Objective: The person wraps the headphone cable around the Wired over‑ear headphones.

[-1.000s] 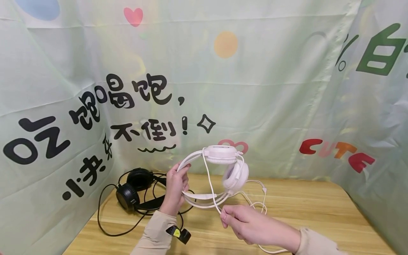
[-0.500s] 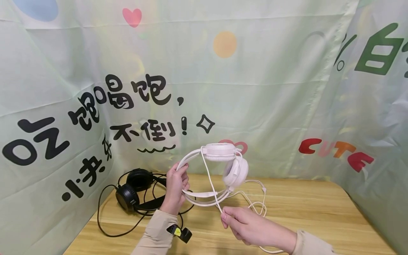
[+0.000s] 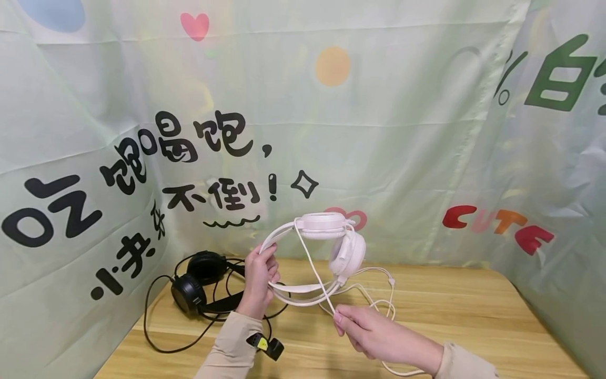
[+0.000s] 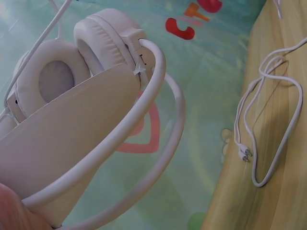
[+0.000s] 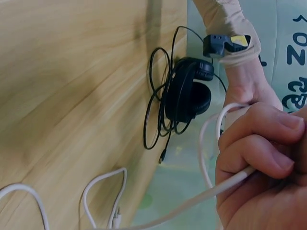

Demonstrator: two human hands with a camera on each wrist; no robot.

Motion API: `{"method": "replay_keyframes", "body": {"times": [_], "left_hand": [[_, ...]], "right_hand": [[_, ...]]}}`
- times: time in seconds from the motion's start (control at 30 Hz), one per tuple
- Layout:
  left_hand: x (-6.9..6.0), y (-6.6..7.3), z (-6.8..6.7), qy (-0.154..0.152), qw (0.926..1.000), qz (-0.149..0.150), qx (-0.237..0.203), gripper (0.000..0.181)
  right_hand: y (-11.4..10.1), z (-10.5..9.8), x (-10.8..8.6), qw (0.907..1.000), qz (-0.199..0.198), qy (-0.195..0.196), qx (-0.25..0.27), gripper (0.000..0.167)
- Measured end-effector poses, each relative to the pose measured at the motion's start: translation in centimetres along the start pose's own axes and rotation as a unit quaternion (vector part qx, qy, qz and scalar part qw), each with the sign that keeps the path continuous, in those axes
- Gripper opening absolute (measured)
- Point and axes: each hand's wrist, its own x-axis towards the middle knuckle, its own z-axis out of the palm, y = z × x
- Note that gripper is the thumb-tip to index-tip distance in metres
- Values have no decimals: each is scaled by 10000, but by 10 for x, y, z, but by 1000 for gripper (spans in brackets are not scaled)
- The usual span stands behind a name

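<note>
White over-ear headphones (image 3: 324, 225) are held up above the table, their two ear cups (image 4: 56, 74) toward the right in the head view. My left hand (image 3: 258, 279) grips them by the headband (image 4: 72, 129), with the thin double frame tubes curving past the fingers. Between thumb and curled fingers, my right hand (image 3: 379, 334) pinches the white cable (image 3: 312, 260), which runs taut down from the upper ear cup. In the right wrist view, the cable (image 5: 206, 194) passes through the curled fingers.
Black headphones (image 3: 189, 292) with a looped black cable lie on the wooden table (image 3: 454, 305) at left. More white cable (image 4: 288, 129) lies in loops on the table, its two plugs (image 4: 244, 153) side by side. A printed fabric curtain (image 3: 402, 158) stands behind and at both sides.
My right hand has shifted slightly right with the pinched cable. The white headphones have moved slightly up and left in the head view. The black headphones stay put.
</note>
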Motion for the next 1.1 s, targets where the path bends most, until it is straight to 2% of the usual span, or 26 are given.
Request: {"method": "replay_keyframes", "body": {"times": [0.27,0.53,1.1], "left_hand": [[3,-2,-2,81,9999,-45,-93,15],[3,-3,-2,77,9999,-29,-85,18],[-7,-16,-6,167,9983,-77,-556,21]], "right_hand": [[12,-12,-2,9996,129,172,172,33],[24,-22,-1,9992,135,344,121,31],[37,-40,2,9995,-6,275,-145,33]]}}
